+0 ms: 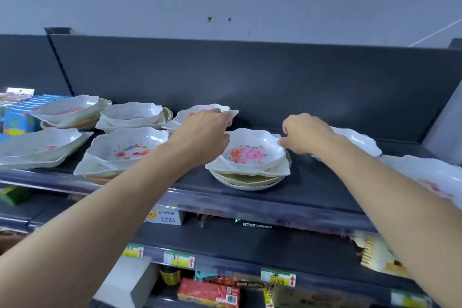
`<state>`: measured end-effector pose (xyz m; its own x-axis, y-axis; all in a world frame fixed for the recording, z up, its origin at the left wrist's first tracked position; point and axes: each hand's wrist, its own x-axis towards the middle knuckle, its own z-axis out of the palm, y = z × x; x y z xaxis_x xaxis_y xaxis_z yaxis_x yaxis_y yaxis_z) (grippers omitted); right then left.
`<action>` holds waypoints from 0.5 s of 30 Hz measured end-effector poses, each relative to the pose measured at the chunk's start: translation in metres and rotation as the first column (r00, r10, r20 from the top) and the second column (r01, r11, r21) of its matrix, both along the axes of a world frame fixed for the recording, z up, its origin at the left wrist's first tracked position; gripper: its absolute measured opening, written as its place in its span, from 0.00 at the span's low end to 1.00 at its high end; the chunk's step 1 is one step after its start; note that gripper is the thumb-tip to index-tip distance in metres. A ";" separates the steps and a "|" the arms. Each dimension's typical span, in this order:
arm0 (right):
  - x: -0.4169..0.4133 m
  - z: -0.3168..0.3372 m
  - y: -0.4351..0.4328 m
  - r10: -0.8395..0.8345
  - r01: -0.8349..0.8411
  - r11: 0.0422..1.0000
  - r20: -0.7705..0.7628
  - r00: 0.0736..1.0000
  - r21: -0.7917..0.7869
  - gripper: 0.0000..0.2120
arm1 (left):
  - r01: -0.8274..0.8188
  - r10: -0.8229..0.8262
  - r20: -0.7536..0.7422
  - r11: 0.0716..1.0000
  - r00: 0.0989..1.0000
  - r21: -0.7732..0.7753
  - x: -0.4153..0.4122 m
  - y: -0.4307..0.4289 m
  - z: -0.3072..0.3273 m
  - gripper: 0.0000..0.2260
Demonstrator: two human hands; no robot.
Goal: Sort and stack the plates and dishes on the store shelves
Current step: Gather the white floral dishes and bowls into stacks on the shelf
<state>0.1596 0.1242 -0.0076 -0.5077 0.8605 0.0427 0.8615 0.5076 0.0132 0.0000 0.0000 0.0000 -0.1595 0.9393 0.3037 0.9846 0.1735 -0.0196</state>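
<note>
Flowered dish (252, 150) sits upright, bowl up, on top of a short stack of plates (246, 179) at the middle of the dark shelf (312, 182). It lies between the two hands. Left hand (205, 132) is at the dish's left rim, thumb near the edge, fingers curled down and reaching back onto a white dish (207, 110) behind; cannot tell if it is gripping either one. Right hand (303, 132) is at the dish's right rim, fingers curled narrow with the tips just at the edge; a real pinch cannot be confirmed. Both forearms come in from the lower corners, bare, palms down, wrists about level.

Dish is roughly square with wavy edges, so no clear long axis; one corner points toward the camera side. Flower print faces up.

More white dishes in stacks to the left (127, 147), another dish (360, 141) behind the right wrist. Price tags (178, 259) on the shelf edge below.
</note>
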 end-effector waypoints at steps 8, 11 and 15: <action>-0.012 0.005 0.009 -0.053 0.055 0.998 0.050 0.997 -0.037 0.16 | 0.044 -0.043 -0.071 0.999 0.997 0.023 -0.007 0.023 0.006 0.11; -0.016 0.002 0.012 -0.050 0.053 0.996 0.047 0.998 -0.076 0.18 | 0.065 -0.065 -0.050 0.998 0.997 0.003 -0.007 0.025 0.004 0.11; -0.022 -0.002 0.014 -0.054 0.053 0.995 -0.007 0.999 -0.082 0.18 | 0.074 -0.074 0.012 0.997 0.997 -0.026 -0.013 0.023 0.003 0.11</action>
<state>0.1376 0.1386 -0.0094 -0.4607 0.8872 -0.0249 0.8873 0.4598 -0.0346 -0.0132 0.0231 0.0033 -0.0922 0.9563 0.2776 0.9950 0.0994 -0.0120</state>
